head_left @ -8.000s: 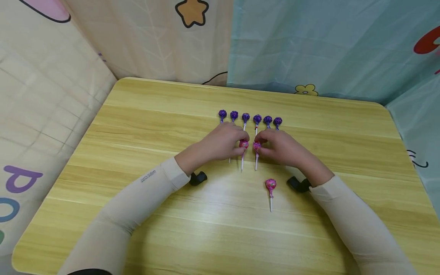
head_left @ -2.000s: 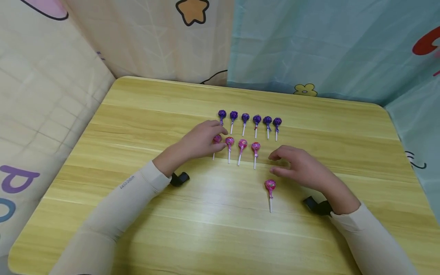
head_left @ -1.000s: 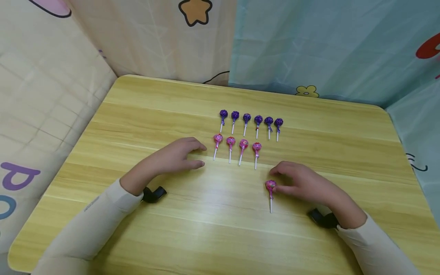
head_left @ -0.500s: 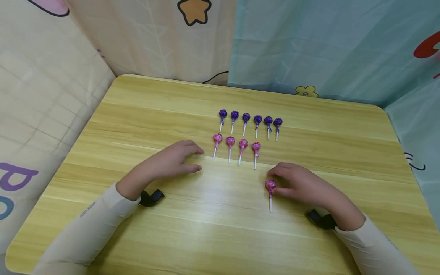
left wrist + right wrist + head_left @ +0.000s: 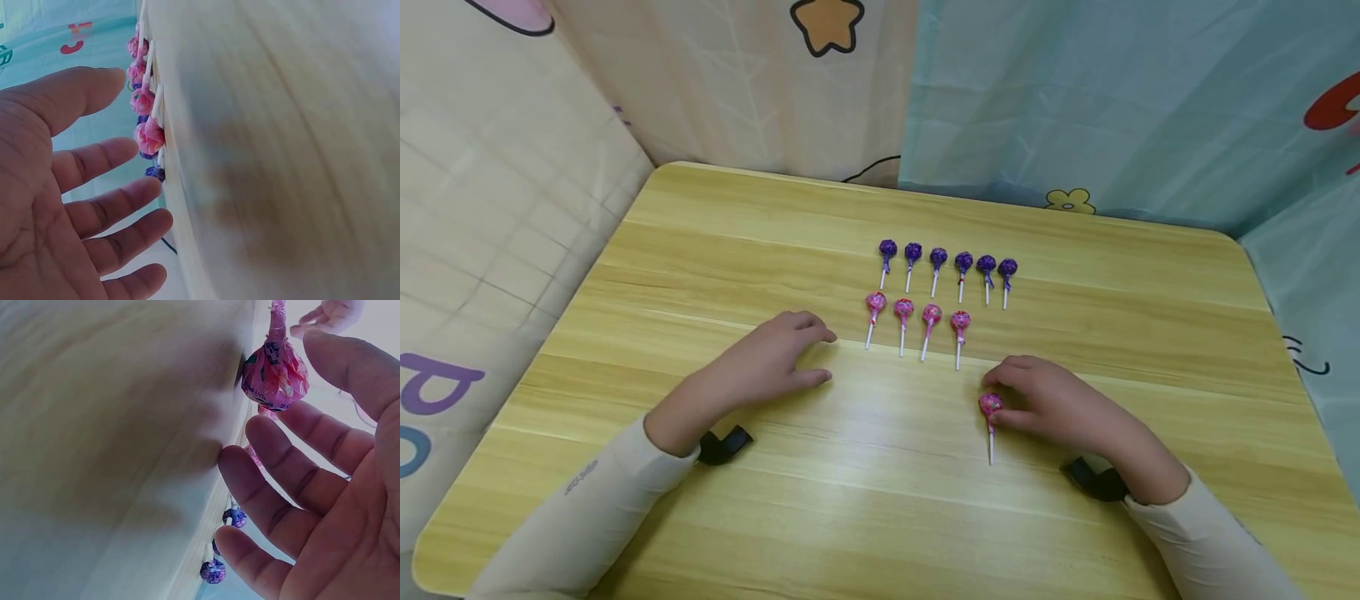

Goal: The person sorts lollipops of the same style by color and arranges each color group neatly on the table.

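A lone pink-wrapped lollipop (image 5: 990, 403) lies on the table nearer the person, its white stick pointing toward them. My right hand (image 5: 1060, 408) is around its head from the right, thumb and index finger on either side. In the right wrist view, the fingers are loosely bent and show no clear pinch on the lollipop (image 5: 275, 378). To the left, my left hand (image 5: 760, 358) hovers with relaxed, spread fingers, holding nothing. It is nearest the leftmost pink lollipop (image 5: 876, 302) in a row of several. Behind them runs a row of several purple lollipops (image 5: 938, 257).
The wooden table (image 5: 850, 533) has rounded corners and stands against a printed curtain (image 5: 1060, 100) at the back. Black wrist mounts (image 5: 724, 446) sit under both wrists. The pink row lies between the hands and the purple row.
Both hands have left the pink row, where four lollipops now lie side by side. My left hand drew back left and nearer; my right hand came down to the lone lollipop, which has not moved.
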`<state>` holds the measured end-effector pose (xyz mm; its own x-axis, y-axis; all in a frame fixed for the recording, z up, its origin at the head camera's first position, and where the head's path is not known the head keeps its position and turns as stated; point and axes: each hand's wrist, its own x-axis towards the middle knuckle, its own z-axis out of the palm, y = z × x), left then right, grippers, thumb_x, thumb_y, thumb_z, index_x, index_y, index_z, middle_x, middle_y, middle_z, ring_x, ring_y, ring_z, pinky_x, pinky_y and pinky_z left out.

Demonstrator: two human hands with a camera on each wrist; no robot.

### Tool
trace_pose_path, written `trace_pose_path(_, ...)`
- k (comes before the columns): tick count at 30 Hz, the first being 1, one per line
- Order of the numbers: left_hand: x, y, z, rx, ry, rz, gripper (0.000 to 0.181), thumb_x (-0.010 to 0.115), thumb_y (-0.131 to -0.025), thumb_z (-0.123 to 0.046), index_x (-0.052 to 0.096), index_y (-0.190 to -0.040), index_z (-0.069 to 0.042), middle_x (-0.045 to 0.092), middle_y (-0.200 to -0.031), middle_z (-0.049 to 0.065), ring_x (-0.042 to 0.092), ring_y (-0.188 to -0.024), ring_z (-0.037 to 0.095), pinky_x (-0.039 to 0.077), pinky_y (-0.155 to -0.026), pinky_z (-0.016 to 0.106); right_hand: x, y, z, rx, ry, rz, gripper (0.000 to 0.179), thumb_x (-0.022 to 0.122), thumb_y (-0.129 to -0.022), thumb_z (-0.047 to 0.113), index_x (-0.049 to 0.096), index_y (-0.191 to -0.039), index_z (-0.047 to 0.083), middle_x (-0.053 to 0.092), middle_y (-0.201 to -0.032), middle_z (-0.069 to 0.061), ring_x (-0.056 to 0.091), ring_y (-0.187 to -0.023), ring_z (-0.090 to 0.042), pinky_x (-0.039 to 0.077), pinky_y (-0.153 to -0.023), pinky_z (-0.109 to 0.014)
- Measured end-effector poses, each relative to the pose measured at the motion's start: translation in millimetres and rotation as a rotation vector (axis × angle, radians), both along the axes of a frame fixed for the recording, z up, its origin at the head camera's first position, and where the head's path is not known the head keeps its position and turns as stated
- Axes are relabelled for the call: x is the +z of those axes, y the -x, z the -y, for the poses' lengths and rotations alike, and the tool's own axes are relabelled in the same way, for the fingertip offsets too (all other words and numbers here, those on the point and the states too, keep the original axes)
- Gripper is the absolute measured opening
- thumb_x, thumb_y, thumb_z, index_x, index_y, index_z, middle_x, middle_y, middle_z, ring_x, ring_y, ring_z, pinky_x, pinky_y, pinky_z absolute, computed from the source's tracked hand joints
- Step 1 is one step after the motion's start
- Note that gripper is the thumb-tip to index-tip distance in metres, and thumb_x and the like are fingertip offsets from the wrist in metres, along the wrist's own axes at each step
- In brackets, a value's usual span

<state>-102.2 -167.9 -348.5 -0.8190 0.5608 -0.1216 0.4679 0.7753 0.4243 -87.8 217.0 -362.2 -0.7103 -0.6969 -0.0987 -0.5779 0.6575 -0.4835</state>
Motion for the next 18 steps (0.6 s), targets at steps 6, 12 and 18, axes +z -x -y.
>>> trace_pose_path(6,0.8,-5.9,5.2,0.029,0.046,-0.065,0.052,0.078,-0.086,-0.032,0.064,-0.128,-0.004,0.058,-0.131,0.017,0.053,-0.122,0.036,0.041,-0.102,0.053,0.5,0.9,2,0.008,-0.01,-0.001,0.025,0.076,-0.089,0.026,0.068,-0.11,0.014,0.061,-0.103,0.007,0.057,-0.095,-0.013,0.05,-0.087,-0.04)
trace_pose_path(12,1.6,-7.0,13.3,0.081,0.071,-0.095,0.056,0.079,-0.085,-0.031,0.062,-0.131,-0.003,0.056,-0.132,0.018,0.051,-0.122,0.038,0.039,-0.103,0.055,0.7,1.5,3,0.008,-0.024,-0.003,0.024,0.076,-0.089,0.024,0.068,-0.109,0.013,0.062,-0.103,0.007,0.057,-0.096,-0.013,0.05,-0.087,-0.041)
trace_pose_path(18,-0.2,-7.7,19.5,0.106,0.092,-0.082,0.06,0.077,-0.087,-0.034,0.058,-0.135,-0.002,0.05,-0.139,0.022,0.043,-0.131,0.041,0.033,-0.108,0.057,0.2,2.1,3,0.022,-0.026,-0.011,0.023,0.077,-0.088,0.023,0.069,-0.107,0.014,0.062,-0.101,0.007,0.056,-0.094,-0.013,0.05,-0.086,-0.04)
